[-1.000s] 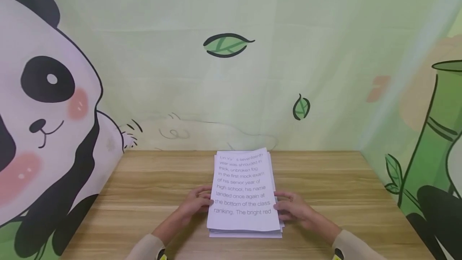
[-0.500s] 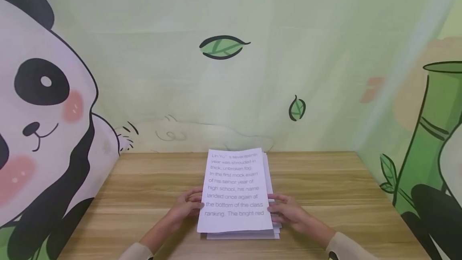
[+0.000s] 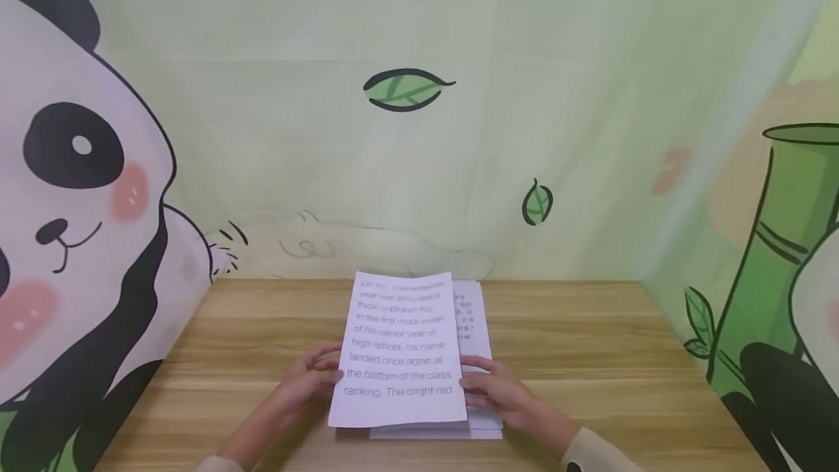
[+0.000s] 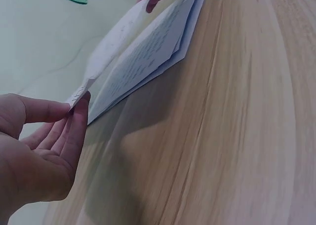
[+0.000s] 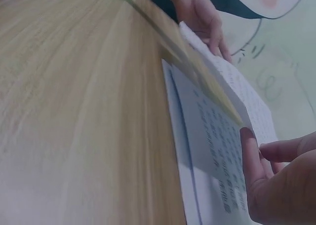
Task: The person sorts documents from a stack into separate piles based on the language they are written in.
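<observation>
A white sheet of paper (image 3: 398, 355) with large English print is held up between both hands. My left hand (image 3: 304, 381) pinches its left edge between thumb and fingers, plain in the left wrist view. On the opposite edge, the thumb and fingers of my right hand (image 5: 281, 180) pinch the same sheet. Beneath it and to the right lies a stack of papers (image 3: 475, 326), whose top page carries Chinese characters. Both wrist views show a gap between the raised sheet and the stack (image 4: 148, 62). The held sheet covers much of the stack in the head view.
The papers lie on a wood-grain table (image 3: 577, 341), near its middle. Behind it hangs a pale green cloth backdrop (image 3: 590, 93) printed with a panda, leaves and bamboo. Bare tabletop extends on both sides of the hands.
Both hands have carried the top sheet to the left, off its place over the stack. More of the Chinese-printed page below now shows on the right.
</observation>
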Demonstrator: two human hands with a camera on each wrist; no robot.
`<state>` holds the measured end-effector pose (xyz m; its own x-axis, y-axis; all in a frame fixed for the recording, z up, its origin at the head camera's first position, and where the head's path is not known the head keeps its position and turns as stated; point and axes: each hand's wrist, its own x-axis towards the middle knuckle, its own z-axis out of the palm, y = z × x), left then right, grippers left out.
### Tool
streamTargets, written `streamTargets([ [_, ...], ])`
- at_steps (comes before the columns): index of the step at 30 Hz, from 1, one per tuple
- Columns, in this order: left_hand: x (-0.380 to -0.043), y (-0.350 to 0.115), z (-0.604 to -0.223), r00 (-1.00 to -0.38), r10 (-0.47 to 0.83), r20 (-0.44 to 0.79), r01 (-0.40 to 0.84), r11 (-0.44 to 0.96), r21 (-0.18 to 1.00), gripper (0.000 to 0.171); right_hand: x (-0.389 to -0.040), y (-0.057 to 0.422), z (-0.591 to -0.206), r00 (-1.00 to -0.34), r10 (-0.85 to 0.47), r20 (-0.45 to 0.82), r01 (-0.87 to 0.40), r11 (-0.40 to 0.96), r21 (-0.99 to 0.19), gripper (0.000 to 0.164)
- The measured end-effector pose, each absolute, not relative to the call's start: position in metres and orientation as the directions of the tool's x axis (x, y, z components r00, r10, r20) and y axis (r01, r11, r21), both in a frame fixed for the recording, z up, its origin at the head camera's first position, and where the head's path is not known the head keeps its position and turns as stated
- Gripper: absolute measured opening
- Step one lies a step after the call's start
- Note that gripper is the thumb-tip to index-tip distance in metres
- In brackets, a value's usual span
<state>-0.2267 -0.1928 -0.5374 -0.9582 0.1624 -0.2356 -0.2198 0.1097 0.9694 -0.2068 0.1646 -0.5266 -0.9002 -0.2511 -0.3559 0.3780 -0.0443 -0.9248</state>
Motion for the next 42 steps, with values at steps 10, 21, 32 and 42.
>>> streamTargets([
  [10,-0.222,-0.229,-0.53,-0.951,0.203,-0.231,-0.218,0.088,0.972,0.067,-0.205,0.13,-0.533,-0.899,-0.271,-0.344,0.379,-0.087,-0.921,0.06],
  [21,-0.217,-0.262,-0.535,-0.949,0.134,-0.284,-0.273,0.092,0.958,0.068,-0.216,0.093,-0.535,-0.888,-0.273,-0.371,0.408,-0.091,-0.908,0.059],
  [32,-0.215,-0.303,-0.533,-0.927,0.0,-0.376,-0.374,0.09,0.923,0.066,-0.225,0.044,-0.52,-0.855,-0.256,-0.452,0.494,-0.129,-0.86,0.056],
  [42,-0.216,-0.332,-0.531,-0.892,-0.055,-0.448,-0.452,0.093,0.887,0.07,-0.234,0.01,-0.528,-0.839,-0.247,-0.485,0.526,-0.143,-0.838,0.052],
])
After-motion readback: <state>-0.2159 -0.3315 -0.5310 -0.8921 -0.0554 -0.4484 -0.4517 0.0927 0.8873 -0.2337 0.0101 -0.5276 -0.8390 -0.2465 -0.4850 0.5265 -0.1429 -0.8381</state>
